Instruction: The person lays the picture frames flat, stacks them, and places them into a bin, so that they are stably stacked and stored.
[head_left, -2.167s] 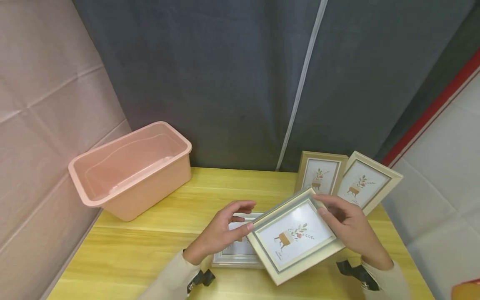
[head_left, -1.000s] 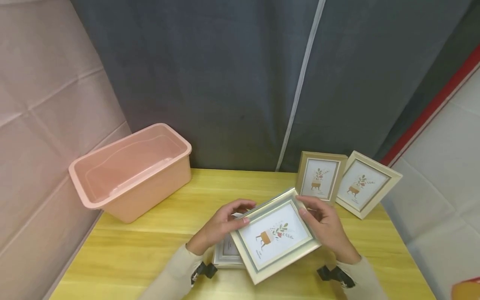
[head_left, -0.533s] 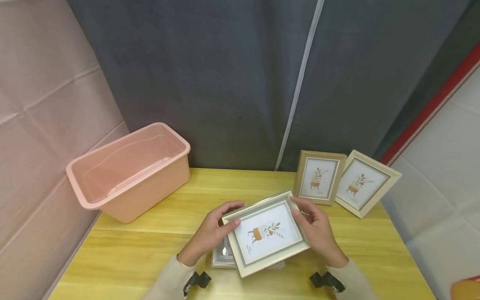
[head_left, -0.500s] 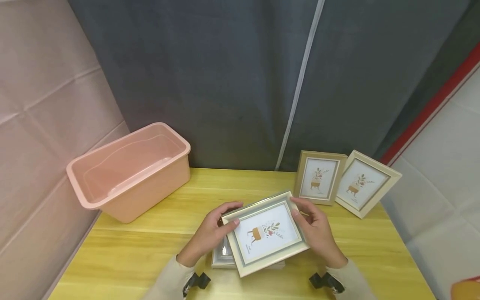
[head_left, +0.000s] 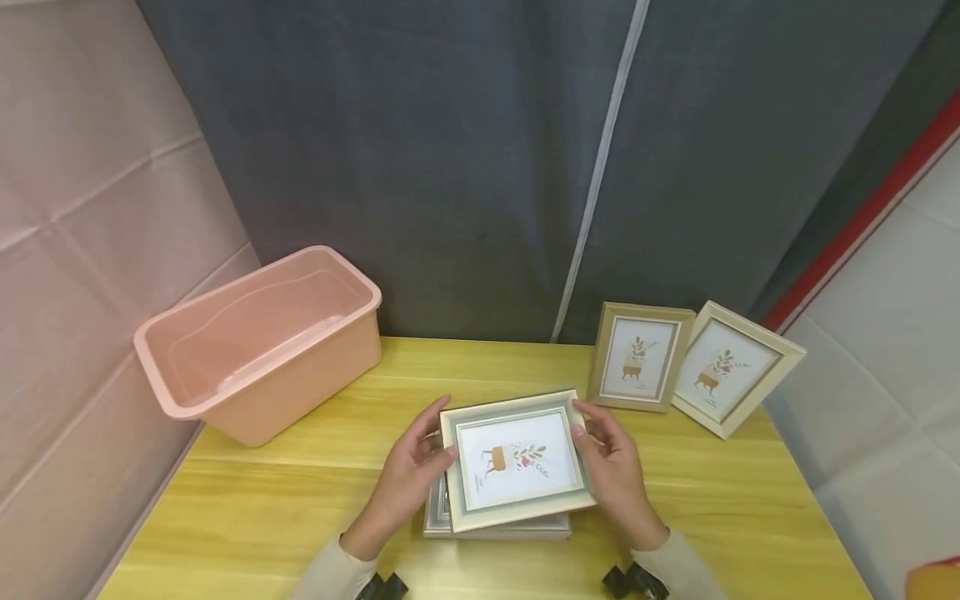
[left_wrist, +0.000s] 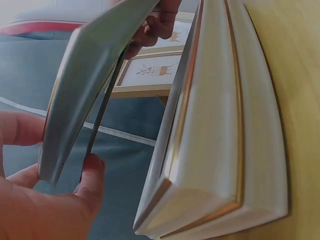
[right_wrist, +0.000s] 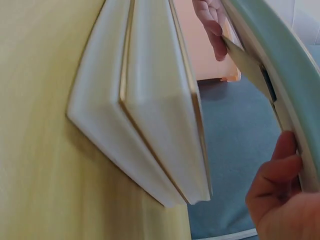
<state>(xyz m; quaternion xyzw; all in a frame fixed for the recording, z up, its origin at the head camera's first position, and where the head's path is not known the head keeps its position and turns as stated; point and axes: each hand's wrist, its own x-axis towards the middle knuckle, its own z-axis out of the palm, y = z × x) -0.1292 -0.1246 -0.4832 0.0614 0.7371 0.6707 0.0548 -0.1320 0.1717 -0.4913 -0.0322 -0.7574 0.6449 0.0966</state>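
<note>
Picture frame [head_left: 517,461] sits between both hands, tilted, above a stack of frames [head_left: 498,532]. Left hand [head_left: 401,479] pinches one short side, right hand [head_left: 617,475] the other. Risk: thin flap [right_wrist: 248,67] stands off the back at the left fingers; if it swings, left grip could slip and a corner could knock the stack. Wood-look table [head_left: 300,492] under the hands; pink bin [head_left: 300,379] beyond left, tan frame [head_left: 641,357] and cream frame [head_left: 735,367] stand beyond right, dark curtain [head_left: 390,167] ahead.
</note>
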